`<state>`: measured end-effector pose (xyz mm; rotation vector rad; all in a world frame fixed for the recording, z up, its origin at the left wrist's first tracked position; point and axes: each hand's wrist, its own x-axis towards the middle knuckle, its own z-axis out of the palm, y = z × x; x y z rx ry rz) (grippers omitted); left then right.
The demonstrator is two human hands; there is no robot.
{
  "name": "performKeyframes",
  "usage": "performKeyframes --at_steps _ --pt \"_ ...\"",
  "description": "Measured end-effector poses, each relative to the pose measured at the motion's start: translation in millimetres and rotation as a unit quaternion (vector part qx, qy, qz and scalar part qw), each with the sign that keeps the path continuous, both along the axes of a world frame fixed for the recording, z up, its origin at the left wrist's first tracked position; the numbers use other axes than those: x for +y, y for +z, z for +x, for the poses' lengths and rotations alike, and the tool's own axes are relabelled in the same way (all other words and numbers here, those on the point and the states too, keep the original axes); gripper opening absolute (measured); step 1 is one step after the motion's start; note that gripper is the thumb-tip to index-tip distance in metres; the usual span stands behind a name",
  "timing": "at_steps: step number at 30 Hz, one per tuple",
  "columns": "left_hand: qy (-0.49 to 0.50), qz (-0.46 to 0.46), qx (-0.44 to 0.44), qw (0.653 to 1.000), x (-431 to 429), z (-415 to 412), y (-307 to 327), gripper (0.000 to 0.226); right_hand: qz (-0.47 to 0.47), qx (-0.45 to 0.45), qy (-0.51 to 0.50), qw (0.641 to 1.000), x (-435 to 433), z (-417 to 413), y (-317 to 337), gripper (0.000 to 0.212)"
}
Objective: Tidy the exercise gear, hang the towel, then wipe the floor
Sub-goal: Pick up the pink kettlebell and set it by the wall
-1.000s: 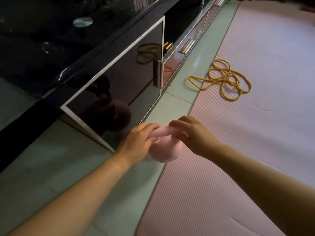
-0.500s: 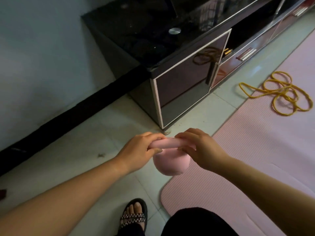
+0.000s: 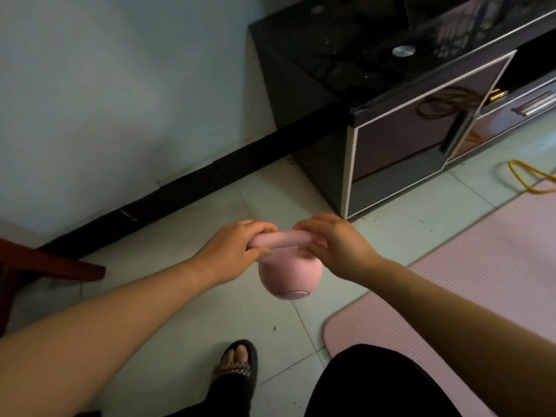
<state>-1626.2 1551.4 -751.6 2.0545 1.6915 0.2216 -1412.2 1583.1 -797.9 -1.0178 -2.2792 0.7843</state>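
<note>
Both hands grip the pink kettlebell [image 3: 289, 275] by its handle: left hand [image 3: 231, 251] curled round the left end, right hand [image 3: 334, 245] round the right end. Kettlebell hangs in the air over the tiled floor [image 3: 186, 296]. Pink mat [image 3: 481, 266] lies right of the hands. Yellow rope [image 3: 529, 179] far right, beyond the right hand. Black cabinet [image 3: 391, 139] stands ahead of the hands. Sandalled foot [image 3: 236, 365] below the kettlebell.

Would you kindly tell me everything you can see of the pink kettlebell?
The pink kettlebell looks smooth and matte: a round body, a flat circular base and a thick horizontal grip on top. It appears held above the pale floor tiles. The left hand and right hand curl round opposite ends of the grip; nothing else touches it.
</note>
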Motion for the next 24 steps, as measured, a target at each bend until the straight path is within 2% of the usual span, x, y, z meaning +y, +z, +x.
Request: performKeyframes --at_steps 6,15,24 --pt "-0.005 0.010 -0.033 0.999 8 -25 1 0.036 0.022 -0.027 0.006 0.999 9 -21 8 0.028" --pt "-0.019 0.021 -0.102 0.994 24 -96 -51 0.036 0.005 -0.096 -0.031 0.995 17 -92 -16 0.029" --pt "0.052 0.014 -0.153 0.987 35 -195 -61 0.033 -0.054 -0.141 -0.033 0.988 42 -203 -13 0.025"
